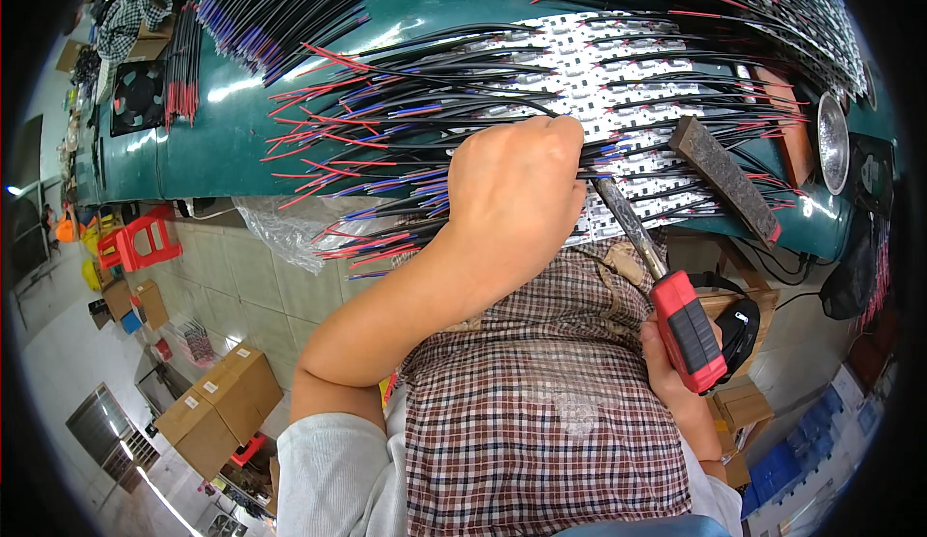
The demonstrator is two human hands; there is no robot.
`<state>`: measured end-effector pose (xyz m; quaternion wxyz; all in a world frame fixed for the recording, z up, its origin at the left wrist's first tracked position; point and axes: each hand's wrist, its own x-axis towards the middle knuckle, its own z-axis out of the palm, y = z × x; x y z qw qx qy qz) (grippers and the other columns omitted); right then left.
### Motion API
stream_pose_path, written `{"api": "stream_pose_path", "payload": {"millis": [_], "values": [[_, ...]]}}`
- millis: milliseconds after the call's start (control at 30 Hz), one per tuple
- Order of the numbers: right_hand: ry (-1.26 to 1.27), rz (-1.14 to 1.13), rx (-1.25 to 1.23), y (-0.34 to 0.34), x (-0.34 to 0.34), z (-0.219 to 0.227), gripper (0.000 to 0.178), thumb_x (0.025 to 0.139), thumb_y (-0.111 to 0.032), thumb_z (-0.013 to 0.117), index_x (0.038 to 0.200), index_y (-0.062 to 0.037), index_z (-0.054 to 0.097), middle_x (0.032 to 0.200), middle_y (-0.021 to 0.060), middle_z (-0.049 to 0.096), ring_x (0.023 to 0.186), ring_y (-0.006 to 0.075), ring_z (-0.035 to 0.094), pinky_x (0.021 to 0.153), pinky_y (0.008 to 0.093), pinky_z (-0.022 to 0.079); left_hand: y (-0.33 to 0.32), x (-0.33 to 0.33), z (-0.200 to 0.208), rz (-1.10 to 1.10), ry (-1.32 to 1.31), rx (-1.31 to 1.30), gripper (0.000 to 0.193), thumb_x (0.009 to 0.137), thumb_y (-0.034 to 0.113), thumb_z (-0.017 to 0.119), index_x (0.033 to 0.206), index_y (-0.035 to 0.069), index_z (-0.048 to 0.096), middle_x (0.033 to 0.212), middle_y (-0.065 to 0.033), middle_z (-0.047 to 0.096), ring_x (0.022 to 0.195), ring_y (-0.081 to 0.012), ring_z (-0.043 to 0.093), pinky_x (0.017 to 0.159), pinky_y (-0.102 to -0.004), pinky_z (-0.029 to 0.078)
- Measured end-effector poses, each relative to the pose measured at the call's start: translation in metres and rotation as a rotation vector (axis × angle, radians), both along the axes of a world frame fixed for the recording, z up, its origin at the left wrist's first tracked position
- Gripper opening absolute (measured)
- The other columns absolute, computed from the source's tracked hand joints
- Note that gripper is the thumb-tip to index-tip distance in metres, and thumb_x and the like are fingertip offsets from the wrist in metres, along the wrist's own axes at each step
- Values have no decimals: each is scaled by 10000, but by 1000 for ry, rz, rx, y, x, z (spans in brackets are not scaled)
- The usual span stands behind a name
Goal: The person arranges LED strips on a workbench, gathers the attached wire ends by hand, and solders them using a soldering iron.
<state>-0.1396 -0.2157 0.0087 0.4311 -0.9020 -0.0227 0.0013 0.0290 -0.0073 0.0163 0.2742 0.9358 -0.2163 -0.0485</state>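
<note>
A panel of small white circuit boards (618,59) lies on the green table, with rows of black wires (415,117) ending in red and blue tips spread to its left. My left hand (517,180) is closed above the panel's near part, pinching what looks like a black wire; its fingertips are mostly hidden. Wrapped around the red and black handle of a soldering iron (688,329) is my right hand (664,358). The iron's metal shaft slants up and left, its tip close beside my left fingers, over the boards.
A dark rectangular bar (729,180) rests across the panel's right side. Beyond it stand a brown block (784,127) and a round metal dish (832,141). More wire bundles (280,6) lie at the far left, and wired boards (801,15) at the far right. Clear plastic (290,228) hangs off the near edge.
</note>
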Motion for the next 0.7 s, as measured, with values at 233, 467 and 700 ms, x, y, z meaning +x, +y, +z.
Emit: {"api": "stream_pose_path", "payload": {"millis": [233, 467, 700], "values": [[60, -140, 71, -7, -24, -13, 210, 746, -31, 755, 932, 14, 670, 829, 146, 652, 674, 303, 657, 614, 349, 524, -1, 2, 2, -11, -7, 28, 161, 696, 78, 727, 767, 13, 598, 737, -148, 634, 724, -345, 651, 640, -436, 513], [41, -168, 31, -11, -20, -11, 159, 788, -65, 737, 923, -10, 676, 810, 119, 664, 698, 296, 669, 655, 355, 534, 1, 5, -1, -21, 17, 54, 178, 728, 101, 720, 838, 9, 616, 744, -151, 643, 724, -340, 657, 648, -429, 515], [36, -215, 42, -11, -27, -14, 140, 803, -79, 736, 916, -16, 683, 815, 122, 672, 710, 294, 676, 671, 358, 536, 9, 14, 8, 46, 236, -97, 180, 912, 162, 633, 984, -1, 609, 826, -134, 680, 717, -297, 683, 665, -358, 520]]}}
